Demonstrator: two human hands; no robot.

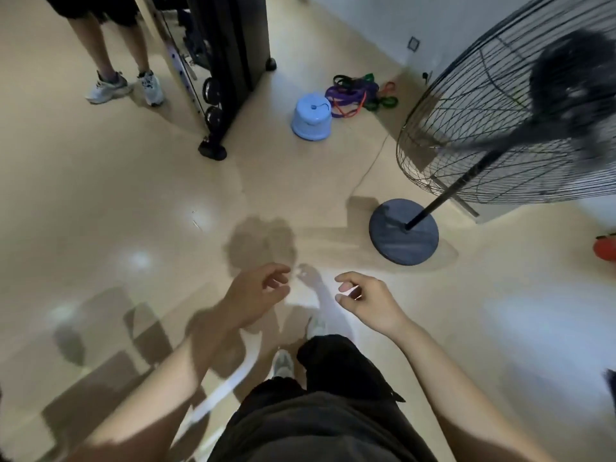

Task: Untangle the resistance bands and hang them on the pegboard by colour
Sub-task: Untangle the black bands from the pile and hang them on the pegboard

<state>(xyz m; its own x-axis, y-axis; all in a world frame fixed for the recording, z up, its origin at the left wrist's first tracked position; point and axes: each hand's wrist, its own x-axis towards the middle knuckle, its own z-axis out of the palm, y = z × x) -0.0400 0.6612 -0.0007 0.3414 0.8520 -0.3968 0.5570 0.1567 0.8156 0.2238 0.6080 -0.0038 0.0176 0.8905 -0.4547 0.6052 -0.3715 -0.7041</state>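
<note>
The tangled resistance bands (358, 95) are being left in one heap on the floor, against the foot of the wall, well apart from both hands and far ahead of them, slightly to the right. Purple, green, orange and black loops are being shown interlaced; the heap's long axis is being laid across the view, left to right. Nothing is being held: the left hand (253, 295) and the right hand (366, 300) are being carried at waist height, fingers loosely curled around nothing. The right hand is being judged marginally nearer to the heap. A pale blue plastic stool (311, 116) is being stood just beside the heap's left end, on the near side. The approach is being narrowed by a pedestal fan (483, 128) on the right and a black weight rack (226, 61) on the left. No pegboard is being shown.
</note>
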